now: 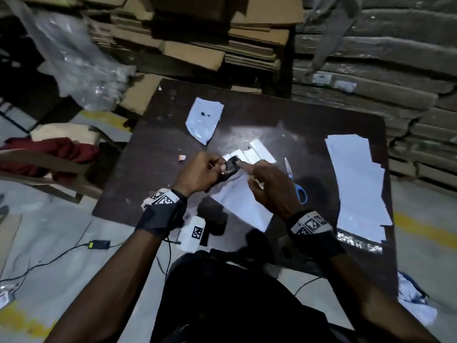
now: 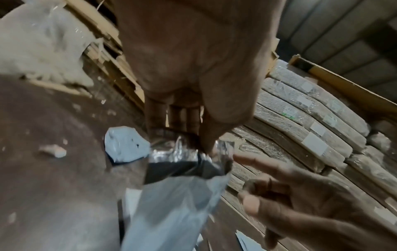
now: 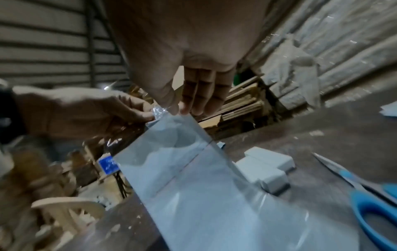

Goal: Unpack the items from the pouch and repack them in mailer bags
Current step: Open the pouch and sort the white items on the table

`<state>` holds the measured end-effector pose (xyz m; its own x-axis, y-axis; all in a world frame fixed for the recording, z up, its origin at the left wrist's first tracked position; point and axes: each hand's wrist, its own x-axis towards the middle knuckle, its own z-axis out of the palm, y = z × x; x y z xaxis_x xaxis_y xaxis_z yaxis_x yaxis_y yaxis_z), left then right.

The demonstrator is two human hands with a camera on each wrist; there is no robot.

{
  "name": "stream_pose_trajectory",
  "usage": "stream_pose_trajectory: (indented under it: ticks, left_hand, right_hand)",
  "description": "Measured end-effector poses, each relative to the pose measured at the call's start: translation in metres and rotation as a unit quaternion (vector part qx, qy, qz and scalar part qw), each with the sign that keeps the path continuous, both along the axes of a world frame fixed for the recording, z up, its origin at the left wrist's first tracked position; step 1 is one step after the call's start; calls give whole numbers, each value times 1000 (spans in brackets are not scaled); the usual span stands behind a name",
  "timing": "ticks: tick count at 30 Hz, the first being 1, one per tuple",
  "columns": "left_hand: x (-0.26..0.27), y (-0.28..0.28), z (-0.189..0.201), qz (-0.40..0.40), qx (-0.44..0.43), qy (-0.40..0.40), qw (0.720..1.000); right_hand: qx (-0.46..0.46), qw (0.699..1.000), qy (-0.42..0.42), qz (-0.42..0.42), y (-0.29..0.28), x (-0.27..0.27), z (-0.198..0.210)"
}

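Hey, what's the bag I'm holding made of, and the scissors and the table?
The mailer bag looks like thin plastic film, white outside and dark inside at its mouth: it creases and shines. The scissors seem to have metal blades and smooth blue plastic handles. The table looks like dark laminated board, glossy where it reflects light, though that is less certain.

Dark table [image 1: 309, 115] — on it scissors [image 1: 294, 179], white boxes [image 1: 259, 151], stacked mailer bags [image 1: 356, 184], a crumpled pouch [image 1: 204, 120].

Dark brown tabletop [image 1: 309, 120], white mailer bag [image 1: 244, 201] with black inner lining, blue-handled scissors [image 1: 300, 191], white boxes [image 1: 257, 152], dark red cloth [image 1: 57, 154] at left, black-and-white patterned wristbands [image 1: 310, 222].
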<state>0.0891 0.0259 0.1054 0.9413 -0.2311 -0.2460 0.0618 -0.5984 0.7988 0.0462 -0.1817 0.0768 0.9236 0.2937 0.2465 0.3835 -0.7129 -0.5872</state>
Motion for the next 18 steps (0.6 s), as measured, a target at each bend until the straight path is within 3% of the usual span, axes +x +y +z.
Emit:
stream_pose_trajectory:
  ticks: [3, 6, 9, 12, 15, 18]
  left_hand:
    - [16, 35, 20, -89, 100, -29, 991]
    - [29, 61, 32, -147, 124, -52, 980]
    - [38, 82, 37, -163, 111, -79, 977]
    - [43, 102, 30, -93, 74, -63, 991]
    - [43, 115, 12, 39, 84, -84, 992]
    - [44, 121, -10, 142, -46, -72, 986]
  right_hand:
    - [-50, 999, -4, 12, 28, 18, 9]
    - [62, 997, 5, -50, 61, 29, 16]
    - [158, 981, 97, -63, 90, 41, 15]
    - [233, 955, 171, -69, 111, 46, 14]
    - [323, 911, 237, -97, 119, 45, 18]
    - [349, 893, 260, -114, 116, 45, 19]
